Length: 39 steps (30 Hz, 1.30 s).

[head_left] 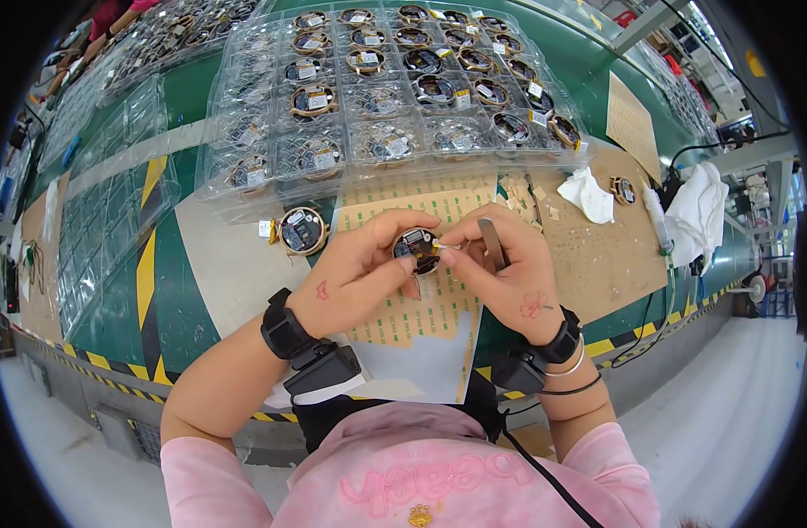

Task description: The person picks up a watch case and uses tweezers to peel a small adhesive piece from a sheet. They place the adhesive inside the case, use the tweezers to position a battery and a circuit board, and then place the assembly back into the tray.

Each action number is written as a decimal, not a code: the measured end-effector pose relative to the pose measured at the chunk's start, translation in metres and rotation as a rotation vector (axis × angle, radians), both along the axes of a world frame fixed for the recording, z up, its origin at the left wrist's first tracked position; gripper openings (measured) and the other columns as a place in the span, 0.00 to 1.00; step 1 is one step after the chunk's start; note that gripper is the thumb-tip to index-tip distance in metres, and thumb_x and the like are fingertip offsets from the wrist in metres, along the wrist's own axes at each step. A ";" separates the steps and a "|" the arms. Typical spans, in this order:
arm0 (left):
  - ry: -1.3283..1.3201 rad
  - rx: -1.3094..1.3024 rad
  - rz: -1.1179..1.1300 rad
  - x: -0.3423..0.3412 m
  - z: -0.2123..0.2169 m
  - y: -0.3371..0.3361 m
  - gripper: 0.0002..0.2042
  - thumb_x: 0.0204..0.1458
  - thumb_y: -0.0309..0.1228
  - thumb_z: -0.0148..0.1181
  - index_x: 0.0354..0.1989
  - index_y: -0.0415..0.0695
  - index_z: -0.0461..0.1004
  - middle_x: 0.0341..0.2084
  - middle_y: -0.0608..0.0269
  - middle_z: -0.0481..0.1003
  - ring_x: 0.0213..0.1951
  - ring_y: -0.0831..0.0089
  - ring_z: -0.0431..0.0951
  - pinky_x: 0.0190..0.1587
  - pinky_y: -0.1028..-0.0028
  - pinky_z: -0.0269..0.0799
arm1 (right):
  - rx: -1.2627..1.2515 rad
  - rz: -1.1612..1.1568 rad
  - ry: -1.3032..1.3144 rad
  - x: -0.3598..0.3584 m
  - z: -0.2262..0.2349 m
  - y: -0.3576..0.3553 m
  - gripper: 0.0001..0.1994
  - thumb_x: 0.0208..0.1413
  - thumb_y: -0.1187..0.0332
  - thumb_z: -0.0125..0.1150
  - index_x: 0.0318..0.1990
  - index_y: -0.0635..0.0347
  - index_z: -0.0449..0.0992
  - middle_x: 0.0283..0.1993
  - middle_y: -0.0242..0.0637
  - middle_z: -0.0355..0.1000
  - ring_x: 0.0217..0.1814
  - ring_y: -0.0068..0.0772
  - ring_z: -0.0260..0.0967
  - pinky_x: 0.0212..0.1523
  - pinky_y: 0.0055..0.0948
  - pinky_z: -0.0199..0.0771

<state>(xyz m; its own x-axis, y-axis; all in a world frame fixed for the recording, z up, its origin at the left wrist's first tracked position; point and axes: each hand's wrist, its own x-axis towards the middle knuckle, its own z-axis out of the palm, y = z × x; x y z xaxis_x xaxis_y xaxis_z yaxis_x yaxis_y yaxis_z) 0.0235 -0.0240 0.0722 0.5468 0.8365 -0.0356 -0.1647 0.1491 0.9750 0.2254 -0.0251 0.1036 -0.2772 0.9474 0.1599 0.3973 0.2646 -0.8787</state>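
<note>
Left hand point(355, 273) gripped a small round module point(417, 249), dark-faced with a coppery rim, above the sticker sheet point(421, 321); right hand point(509, 268) pinched tweezers point(491, 242) beside it. Clear trays point(333, 180) behind held similar round modules in separate pockets.

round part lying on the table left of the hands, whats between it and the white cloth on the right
In the head view, both hands lie between the loose round part and the white cloth: left hand holding a small round part, right hand with tweezers.
</note>
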 end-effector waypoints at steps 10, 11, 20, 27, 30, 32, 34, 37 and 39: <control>0.149 -0.048 0.040 0.004 0.001 -0.001 0.16 0.58 0.19 0.43 0.55 0.40 0.63 0.41 0.62 0.74 0.27 0.81 0.76 0.26 0.84 0.69 | -0.129 -0.037 0.016 0.001 -0.005 -0.003 0.04 0.49 0.77 0.63 0.33 0.63 0.76 0.30 0.26 0.66 0.25 0.12 0.60 0.24 0.14 0.55; 0.145 -0.052 0.040 0.004 0.000 -0.001 0.16 0.58 0.19 0.43 0.54 0.40 0.64 0.42 0.62 0.74 0.29 0.81 0.76 0.26 0.84 0.70 | -0.131 -0.037 0.017 0.002 -0.007 -0.003 0.04 0.49 0.77 0.63 0.33 0.63 0.76 0.30 0.26 0.66 0.25 0.12 0.60 0.24 0.14 0.55; 0.071 -0.025 0.097 0.010 -0.014 -0.001 0.14 0.56 0.19 0.47 0.51 0.38 0.66 0.35 0.63 0.74 0.26 0.83 0.76 0.27 0.84 0.71 | -0.109 0.042 0.071 0.008 -0.020 0.002 0.07 0.52 0.80 0.58 0.40 0.65 0.73 0.33 0.29 0.68 0.33 0.17 0.71 0.32 0.15 0.68; 0.080 -0.021 0.124 0.009 -0.019 -0.003 0.14 0.56 0.18 0.47 0.50 0.38 0.67 0.34 0.63 0.74 0.26 0.83 0.76 0.27 0.83 0.72 | -0.346 0.002 0.225 0.000 -0.017 -0.003 0.08 0.53 0.80 0.58 0.41 0.64 0.72 0.34 0.30 0.70 0.33 0.17 0.71 0.34 0.16 0.70; 0.093 -0.018 0.133 0.009 -0.018 -0.003 0.13 0.56 0.18 0.48 0.50 0.37 0.67 0.34 0.63 0.74 0.26 0.83 0.76 0.27 0.83 0.72 | -0.336 0.011 0.213 0.000 -0.021 -0.004 0.07 0.54 0.79 0.58 0.40 0.63 0.72 0.33 0.29 0.72 0.32 0.15 0.70 0.34 0.15 0.69; 0.104 -0.019 0.145 0.008 -0.017 -0.003 0.13 0.55 0.18 0.48 0.50 0.37 0.67 0.34 0.62 0.74 0.26 0.83 0.76 0.27 0.83 0.72 | -0.323 0.010 0.172 0.001 -0.024 -0.003 0.06 0.54 0.78 0.58 0.40 0.63 0.72 0.32 0.29 0.72 0.32 0.15 0.70 0.33 0.15 0.69; 0.096 -0.022 0.152 0.010 -0.017 -0.003 0.13 0.55 0.18 0.48 0.50 0.37 0.67 0.34 0.62 0.74 0.26 0.83 0.76 0.27 0.83 0.73 | -0.292 0.002 0.085 0.002 -0.026 -0.003 0.06 0.54 0.77 0.59 0.39 0.63 0.72 0.32 0.28 0.71 0.31 0.14 0.69 0.33 0.14 0.68; 0.083 -0.027 0.168 0.011 -0.018 -0.004 0.13 0.55 0.18 0.48 0.50 0.37 0.67 0.34 0.62 0.75 0.27 0.83 0.76 0.28 0.83 0.73 | -0.315 0.000 0.086 0.003 -0.024 -0.004 0.06 0.54 0.76 0.59 0.39 0.63 0.72 0.31 0.27 0.71 0.30 0.13 0.69 0.32 0.13 0.67; 0.085 -0.025 0.176 0.012 -0.020 -0.004 0.13 0.55 0.18 0.49 0.50 0.37 0.67 0.34 0.62 0.75 0.27 0.83 0.76 0.28 0.82 0.73 | -0.328 -0.002 0.088 0.003 -0.023 -0.005 0.06 0.54 0.76 0.59 0.39 0.63 0.72 0.31 0.27 0.71 0.30 0.13 0.68 0.32 0.13 0.66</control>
<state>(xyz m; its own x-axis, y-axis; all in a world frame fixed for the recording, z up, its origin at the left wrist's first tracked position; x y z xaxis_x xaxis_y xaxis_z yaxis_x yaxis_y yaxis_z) 0.0354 -0.0282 0.0518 0.3858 0.9174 -0.0973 -0.1072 0.1494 0.9829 0.2287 -0.0298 0.0803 -0.2743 0.9528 -0.1301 0.3165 -0.0383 -0.9478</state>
